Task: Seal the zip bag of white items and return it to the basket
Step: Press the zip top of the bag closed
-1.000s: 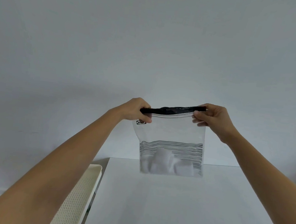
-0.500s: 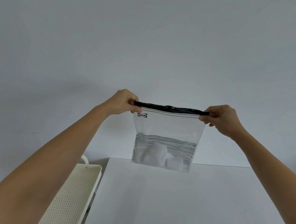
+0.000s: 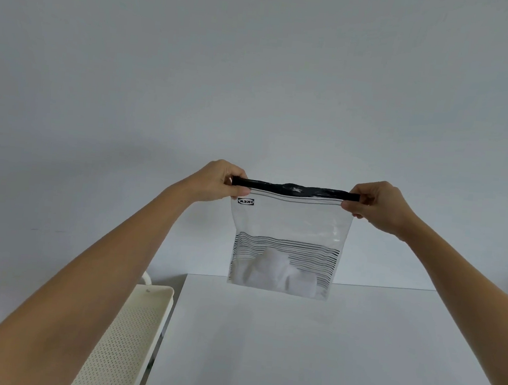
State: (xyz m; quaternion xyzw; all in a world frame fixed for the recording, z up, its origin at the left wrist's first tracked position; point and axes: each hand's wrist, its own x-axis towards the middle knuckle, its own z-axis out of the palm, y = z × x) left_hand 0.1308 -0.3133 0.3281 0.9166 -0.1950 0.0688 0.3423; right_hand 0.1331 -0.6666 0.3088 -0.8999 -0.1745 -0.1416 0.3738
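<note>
The zip bag (image 3: 290, 223) hangs in the middle of the frame, held up in the air in front of the pale wall (image 3: 258, 68), which fills the whole upper half of the picture. Below it, the white table (image 3: 308, 352) spreads across the lower right, and the bag's bottom edge overlaps the table's far edge in the picture; whether it touches the table you cannot tell. The cream perforated basket (image 3: 126, 341) sits at the lower left, just beside the table. Your left hand (image 3: 216, 182) is closed on the bag's upper left corner, pinching the end of the black zip strip (image 3: 296, 189). Your right hand (image 3: 375, 204) is closed on the upper right corner, pinching the other end. The strip is stretched nearly level between them, with a small bump near its middle. The white items (image 3: 276, 272) are bunched at the bottom of the bag, behind its black stripes.
</note>
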